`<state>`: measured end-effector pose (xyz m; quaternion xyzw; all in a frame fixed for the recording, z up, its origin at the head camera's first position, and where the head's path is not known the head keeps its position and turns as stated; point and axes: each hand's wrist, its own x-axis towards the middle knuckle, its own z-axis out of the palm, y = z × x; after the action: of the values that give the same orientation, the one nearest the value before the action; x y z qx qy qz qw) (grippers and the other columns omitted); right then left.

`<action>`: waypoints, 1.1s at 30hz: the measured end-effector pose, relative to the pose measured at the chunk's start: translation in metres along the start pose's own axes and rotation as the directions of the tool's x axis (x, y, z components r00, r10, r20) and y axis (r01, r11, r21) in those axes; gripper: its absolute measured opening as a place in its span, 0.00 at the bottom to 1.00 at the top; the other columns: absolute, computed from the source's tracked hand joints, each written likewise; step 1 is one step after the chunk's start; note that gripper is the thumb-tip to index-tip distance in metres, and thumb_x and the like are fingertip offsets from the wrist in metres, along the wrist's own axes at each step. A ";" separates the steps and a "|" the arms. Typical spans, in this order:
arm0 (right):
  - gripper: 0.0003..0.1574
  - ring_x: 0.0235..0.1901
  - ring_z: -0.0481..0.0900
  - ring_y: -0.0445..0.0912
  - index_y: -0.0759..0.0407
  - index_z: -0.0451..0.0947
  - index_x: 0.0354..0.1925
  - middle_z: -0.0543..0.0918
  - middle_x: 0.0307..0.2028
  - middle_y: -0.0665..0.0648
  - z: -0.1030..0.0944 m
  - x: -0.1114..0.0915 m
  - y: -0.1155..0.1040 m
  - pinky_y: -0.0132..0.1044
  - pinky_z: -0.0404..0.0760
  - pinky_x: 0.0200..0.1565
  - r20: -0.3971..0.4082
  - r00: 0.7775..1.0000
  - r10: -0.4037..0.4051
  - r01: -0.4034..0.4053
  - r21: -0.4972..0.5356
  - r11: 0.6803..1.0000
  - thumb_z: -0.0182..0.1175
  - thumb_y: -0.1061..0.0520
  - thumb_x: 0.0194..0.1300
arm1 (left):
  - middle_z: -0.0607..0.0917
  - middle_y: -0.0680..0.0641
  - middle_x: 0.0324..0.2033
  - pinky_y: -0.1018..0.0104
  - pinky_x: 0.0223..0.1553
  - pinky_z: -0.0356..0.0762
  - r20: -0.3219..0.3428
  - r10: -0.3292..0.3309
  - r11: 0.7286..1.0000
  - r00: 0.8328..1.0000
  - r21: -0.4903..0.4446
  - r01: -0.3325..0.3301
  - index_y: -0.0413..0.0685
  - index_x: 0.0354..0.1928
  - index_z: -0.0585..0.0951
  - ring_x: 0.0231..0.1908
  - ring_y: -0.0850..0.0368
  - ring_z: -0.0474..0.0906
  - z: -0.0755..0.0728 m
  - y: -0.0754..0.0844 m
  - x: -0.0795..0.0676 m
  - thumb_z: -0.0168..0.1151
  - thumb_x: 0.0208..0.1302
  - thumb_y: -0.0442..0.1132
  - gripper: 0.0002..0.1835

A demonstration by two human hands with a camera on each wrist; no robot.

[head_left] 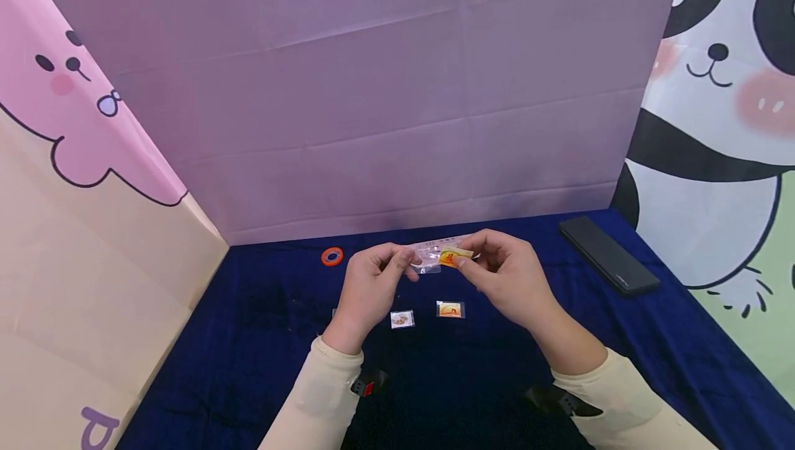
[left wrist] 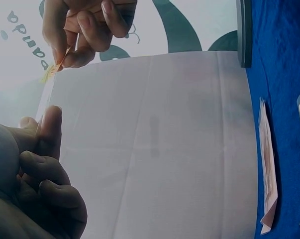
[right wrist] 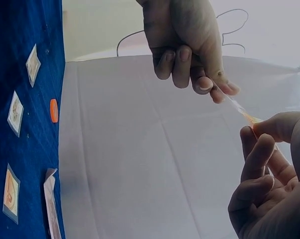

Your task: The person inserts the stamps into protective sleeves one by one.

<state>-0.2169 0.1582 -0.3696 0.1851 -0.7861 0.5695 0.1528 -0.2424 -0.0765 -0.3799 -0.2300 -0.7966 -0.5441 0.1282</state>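
Note:
Both hands are raised over the dark blue table, close together. My left hand [head_left: 366, 288] pinches one edge of a small clear plastic bag [head_left: 428, 257] between thumb and forefinger. At the bag's other side, my right hand [head_left: 509, 274] pinches a small orange and yellow card [head_left: 450, 257] between thumb and fingers. Card and bag meet or overlap; whether the card is partly inside cannot be told. In the right wrist view the clear bag [right wrist: 234, 103] stretches tilted between the two hands, with the card [right wrist: 250, 118] at the right fingertips.
Packets with small pictures lie on the cloth: one pale [head_left: 402, 319], one orange [head_left: 450, 309], and a third [right wrist: 33, 65] near my left wrist. Behind are an orange ring-shaped roll [head_left: 332, 256] and a pinkish folded sheet [left wrist: 268, 169]. A black flat case [head_left: 609, 257] lies at right.

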 end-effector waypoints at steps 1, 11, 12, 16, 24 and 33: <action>0.06 0.22 0.73 0.46 0.60 0.84 0.45 0.84 0.31 0.58 0.000 0.000 0.000 0.34 0.72 0.23 0.002 1.000 0.000 0.000 -0.002 1.000 0.69 0.61 0.71 | 0.88 0.55 0.26 0.66 0.18 0.59 0.001 -0.001 1.000 1.000 -0.001 0.001 0.52 0.41 0.90 0.17 0.53 0.64 0.000 0.000 0.000 0.58 0.79 0.50 0.16; 0.05 0.21 0.69 0.47 0.57 0.85 0.44 0.79 0.28 0.56 0.001 0.000 0.002 0.34 0.67 0.22 0.009 1.000 0.005 -0.004 -0.073 0.997 0.70 0.60 0.70 | 0.88 0.56 0.26 0.67 0.18 0.58 -0.005 -0.008 1.000 1.000 -0.004 0.008 0.54 0.40 0.90 0.17 0.53 0.64 0.000 0.002 -0.001 0.58 0.78 0.50 0.15; 0.05 0.21 0.69 0.47 0.57 0.85 0.43 0.79 0.28 0.56 0.001 0.000 0.002 0.34 0.67 0.21 0.011 1.000 0.005 -0.004 -0.080 0.997 0.70 0.60 0.70 | 0.88 0.56 0.26 0.66 0.18 0.58 -0.006 -0.008 1.000 1.000 -0.004 0.008 0.54 0.40 0.90 0.18 0.53 0.64 0.000 0.002 -0.001 0.58 0.78 0.50 0.15; 0.05 0.20 0.69 0.46 0.55 0.85 0.43 0.78 0.27 0.55 0.000 0.000 0.004 0.34 0.67 0.20 0.020 1.000 0.000 0.002 -0.092 0.996 0.70 0.59 0.70 | 0.88 0.56 0.26 0.66 0.22 0.61 -0.004 0.008 1.000 1.000 0.011 -0.008 0.54 0.40 0.90 0.21 0.54 0.70 0.001 0.002 0.000 0.58 0.79 0.50 0.15; 0.06 0.20 0.68 0.46 0.55 0.86 0.43 0.77 0.25 0.54 0.000 0.000 0.005 0.35 0.67 0.20 0.047 0.999 0.004 0.001 -0.104 0.995 0.71 0.59 0.69 | 0.88 0.58 0.27 0.65 0.24 0.63 0.008 0.015 0.999 1.000 0.029 -0.015 0.54 0.41 0.90 0.24 0.54 0.74 0.002 0.000 -0.001 0.58 0.79 0.50 0.15; 0.06 0.20 0.69 0.46 0.55 0.86 0.43 0.76 0.27 0.54 -0.001 0.000 0.004 0.35 0.67 0.21 0.054 0.998 0.016 -0.008 -0.139 0.990 0.71 0.61 0.67 | 0.88 0.58 0.27 0.66 0.20 0.60 0.002 0.017 0.999 1.000 0.030 -0.017 0.55 0.42 0.91 0.21 0.55 0.68 0.002 0.001 -0.002 0.60 0.78 0.48 0.13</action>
<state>-0.2187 0.1603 -0.3723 0.1847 -0.8289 0.5090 0.1403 -0.2405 -0.0744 -0.3809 -0.2351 -0.8029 -0.5308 0.1355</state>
